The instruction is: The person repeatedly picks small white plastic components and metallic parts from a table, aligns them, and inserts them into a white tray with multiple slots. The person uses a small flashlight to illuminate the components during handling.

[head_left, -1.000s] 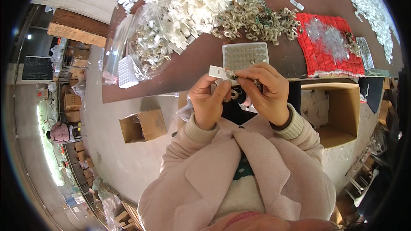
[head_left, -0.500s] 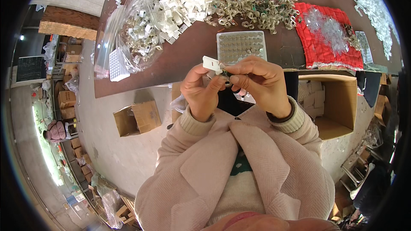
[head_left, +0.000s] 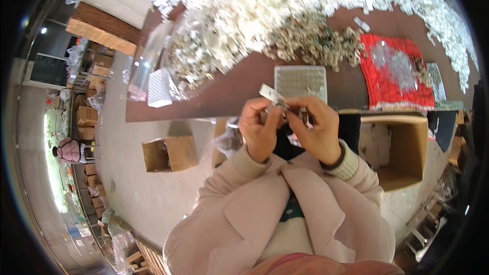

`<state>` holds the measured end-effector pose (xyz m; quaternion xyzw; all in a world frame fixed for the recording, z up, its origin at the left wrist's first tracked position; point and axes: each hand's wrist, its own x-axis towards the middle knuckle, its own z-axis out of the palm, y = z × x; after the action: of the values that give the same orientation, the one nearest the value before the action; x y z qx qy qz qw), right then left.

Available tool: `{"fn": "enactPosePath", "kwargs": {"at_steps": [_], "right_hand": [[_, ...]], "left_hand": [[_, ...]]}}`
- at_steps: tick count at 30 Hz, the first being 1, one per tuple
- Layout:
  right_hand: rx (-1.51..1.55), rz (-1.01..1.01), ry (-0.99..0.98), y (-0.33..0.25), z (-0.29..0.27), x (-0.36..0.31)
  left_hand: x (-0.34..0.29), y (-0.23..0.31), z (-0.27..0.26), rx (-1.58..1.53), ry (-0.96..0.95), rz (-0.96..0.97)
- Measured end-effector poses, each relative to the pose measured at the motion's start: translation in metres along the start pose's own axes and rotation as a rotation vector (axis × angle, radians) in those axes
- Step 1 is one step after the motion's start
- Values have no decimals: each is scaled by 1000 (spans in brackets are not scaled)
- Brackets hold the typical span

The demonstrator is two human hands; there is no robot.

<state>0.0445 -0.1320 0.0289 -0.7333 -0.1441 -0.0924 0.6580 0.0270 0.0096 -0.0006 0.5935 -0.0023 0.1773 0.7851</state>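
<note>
Both hands meet in front of my chest, close to the table's near edge. Between thumb and fingers, my left hand [head_left: 260, 125] pinches a small white plastic housing [head_left: 269, 92], whose flat end sticks up above the fingertips. My right hand [head_left: 317, 128] is closed at the housing's lower end, holding a small wired part that the fingers mostly hide. Just beyond the hands lies a clear tray [head_left: 300, 82] with rows of small round pieces. A heap of coiled wired parts [head_left: 318, 40] spreads behind it.
White plastic housings [head_left: 239, 15] are piled along the table's back. A red cloth [head_left: 389, 94] bears clear small pieces at right. At left lie plastic bags and a white tray [head_left: 159, 89]. Cardboard boxes [head_left: 182, 154] [head_left: 410, 158] stand below the table edge. Someone sits far left.
The view has tilted, so the table and hands sit lower in the picture. The white housing is turned more on its side, and my hands are closer together around it.
</note>
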Motion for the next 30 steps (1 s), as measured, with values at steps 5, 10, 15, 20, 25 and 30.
{"fn": "enactPosePath", "kwargs": {"at_steps": [5, 10, 15, 20, 25, 30], "right_hand": [[28, 73, 12, -2, 0, -3], [47, 14, 2, -10, -2, 1], [304, 196, -81, -9, -3, 5], [396, 236, -78, -2, 8, 3], [352, 194, -39, 8, 13, 0], [334, 134, -13, 12, 15, -1]], "left_hand": [[-5, -10, 0, -86, -25, 83], [-1, -14, -6, -6, -99, 213], [-2, -11, -8, -116, -72, 117], [-4, -2, -1, -354, 34, -132], [0, 8, 0, -472, 31, -319], [0, 7, -1, -505, 48, -409]]}}
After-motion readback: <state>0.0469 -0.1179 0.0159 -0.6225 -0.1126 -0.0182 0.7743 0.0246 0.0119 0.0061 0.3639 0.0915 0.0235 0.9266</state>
